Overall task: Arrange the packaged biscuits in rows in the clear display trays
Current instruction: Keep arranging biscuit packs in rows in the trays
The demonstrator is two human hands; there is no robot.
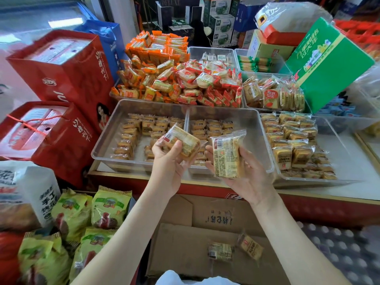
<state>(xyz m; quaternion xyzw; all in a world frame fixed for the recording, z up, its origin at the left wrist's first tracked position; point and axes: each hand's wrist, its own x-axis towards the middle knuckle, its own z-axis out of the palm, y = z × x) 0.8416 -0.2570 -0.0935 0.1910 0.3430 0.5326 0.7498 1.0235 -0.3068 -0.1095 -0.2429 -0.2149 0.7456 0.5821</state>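
Note:
My left hand [168, 159] grips a clear-wrapped biscuit packet [184, 141] above the near edge of the left clear tray [107, 138]. My right hand [244, 171] holds a second biscuit packet [226, 154], label side up, in front of the middle clear tray [255, 128]. Both trays hold rows of the same tan biscuit packets along their far halves. A third clear tray [349, 159] on the right is more fully stocked. Two loose biscuit packets [236, 248] lie in the open cardboard box [185, 249] below my arms.
Trays heaped with orange and red snack packets [176, 83] stand behind. Red gift boxes [61, 70] crowd the left, a green carton [327, 62] leans at the right. Green snack bags [82, 219] lie at the lower left. The counter has a red front edge [308, 206].

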